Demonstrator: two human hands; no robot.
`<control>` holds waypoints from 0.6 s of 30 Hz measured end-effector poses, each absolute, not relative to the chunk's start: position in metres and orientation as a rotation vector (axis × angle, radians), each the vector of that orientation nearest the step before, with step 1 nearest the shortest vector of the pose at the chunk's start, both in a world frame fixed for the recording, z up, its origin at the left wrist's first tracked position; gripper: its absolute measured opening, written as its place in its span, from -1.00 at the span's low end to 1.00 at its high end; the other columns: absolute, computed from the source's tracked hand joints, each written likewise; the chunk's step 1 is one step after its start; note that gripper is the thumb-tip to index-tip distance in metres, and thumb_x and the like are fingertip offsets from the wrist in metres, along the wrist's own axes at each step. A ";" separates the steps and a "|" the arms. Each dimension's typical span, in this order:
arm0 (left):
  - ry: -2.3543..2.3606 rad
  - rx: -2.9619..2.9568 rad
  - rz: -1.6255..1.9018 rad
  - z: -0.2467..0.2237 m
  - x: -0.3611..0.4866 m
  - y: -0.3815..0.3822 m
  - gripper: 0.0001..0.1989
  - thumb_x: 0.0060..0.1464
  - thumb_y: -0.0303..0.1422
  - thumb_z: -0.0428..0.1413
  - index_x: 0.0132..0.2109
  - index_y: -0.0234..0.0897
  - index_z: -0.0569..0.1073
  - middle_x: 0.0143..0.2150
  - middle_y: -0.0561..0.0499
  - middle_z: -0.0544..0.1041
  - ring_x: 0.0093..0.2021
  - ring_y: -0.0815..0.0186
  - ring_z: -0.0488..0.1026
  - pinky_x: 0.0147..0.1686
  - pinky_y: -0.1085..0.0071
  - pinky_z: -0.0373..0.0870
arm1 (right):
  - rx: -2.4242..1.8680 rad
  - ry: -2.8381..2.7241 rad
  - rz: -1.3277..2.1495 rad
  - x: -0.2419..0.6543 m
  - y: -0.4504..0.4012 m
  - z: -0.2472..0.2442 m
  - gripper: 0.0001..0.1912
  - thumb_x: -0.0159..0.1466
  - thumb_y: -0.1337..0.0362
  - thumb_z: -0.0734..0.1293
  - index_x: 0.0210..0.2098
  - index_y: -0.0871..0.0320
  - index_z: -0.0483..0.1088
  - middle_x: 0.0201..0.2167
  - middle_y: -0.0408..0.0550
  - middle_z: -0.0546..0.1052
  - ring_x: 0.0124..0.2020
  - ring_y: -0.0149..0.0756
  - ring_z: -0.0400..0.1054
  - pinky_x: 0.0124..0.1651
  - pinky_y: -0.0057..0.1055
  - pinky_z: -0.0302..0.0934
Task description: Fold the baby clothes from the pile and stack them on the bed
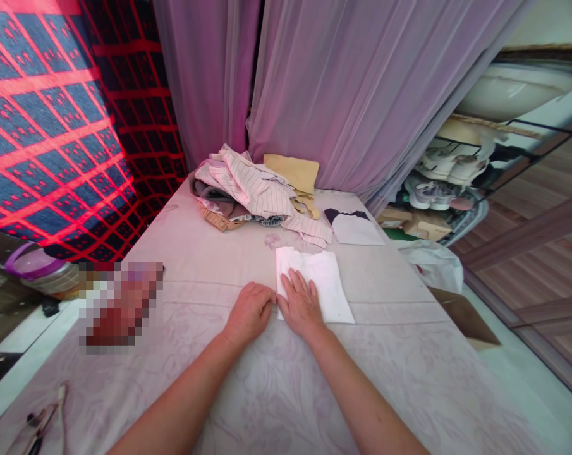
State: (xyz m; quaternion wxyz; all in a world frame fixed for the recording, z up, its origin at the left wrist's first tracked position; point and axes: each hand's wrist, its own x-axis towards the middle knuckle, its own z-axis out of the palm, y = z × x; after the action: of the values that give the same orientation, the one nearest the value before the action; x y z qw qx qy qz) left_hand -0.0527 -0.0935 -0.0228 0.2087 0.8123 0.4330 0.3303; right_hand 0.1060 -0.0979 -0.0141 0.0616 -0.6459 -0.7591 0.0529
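Note:
A white folded cloth lies flat on the patterned bedspread in front of me. My right hand rests palm down on its left part, fingers spread. Close beside it, at the cloth's left edge, my left hand is curled, its thumb and fingertips pressed together; whatever it may pinch is too small to make out. Behind the white cloth is a heap of clothes with a striped garment on top. A white and dark folded garment lies to the right of the heap.
A tan folded cloth is behind the heap, against purple curtains. Cables lie at the front left, with a blurred object above them. Shoes stand on a rack at the right, near an open cardboard box.

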 end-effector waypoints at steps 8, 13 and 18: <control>1.068 2.369 0.946 -0.022 -0.056 -0.095 -0.76 -0.01 -0.57 -0.01 -0.40 -0.19 0.50 -0.14 -0.02 0.51 -0.14 0.27 0.40 -0.07 0.26 0.32 | -1.935 -2.268 0.164 0.114 -0.122 -0.015 -0.42 0.33 0.09 0.09 0.29 0.14 0.06 0.35 0.07 0.01 0.35 -0.10 -0.18 0.29 0.06 -0.36; 1.087 2.440 0.836 -0.015 -0.054 -0.098 -0.74 -0.03 -0.57 -0.02 -0.40 -0.18 0.52 -0.15 -0.01 0.51 -0.14 0.28 0.40 -0.06 0.24 0.32 | -1.812 -2.207 0.168 0.128 -0.127 -0.006 -0.51 0.33 0.14 0.10 0.22 0.12 0.18 0.30 0.07 0.13 0.30 -0.15 -0.04 0.29 -0.02 -0.25; 1.150 2.369 0.830 -0.017 -0.057 -0.097 -0.75 -0.07 -0.59 -0.07 -0.49 -0.22 0.44 -0.18 0.03 0.52 -0.16 0.31 0.42 -0.09 0.30 0.35 | -1.852 -1.922 0.074 0.192 -0.138 0.001 -0.67 0.29 0.32 0.12 -0.06 0.13 0.43 -0.01 0.02 0.46 0.03 -0.27 0.28 0.10 -0.33 0.07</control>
State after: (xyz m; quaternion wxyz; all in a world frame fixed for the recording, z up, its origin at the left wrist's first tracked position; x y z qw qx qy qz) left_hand -0.0568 -0.0966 -0.0172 0.1891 0.8424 0.4091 0.2952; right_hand 0.1917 -0.1383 0.0008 0.2336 -0.6745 -0.6998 0.0268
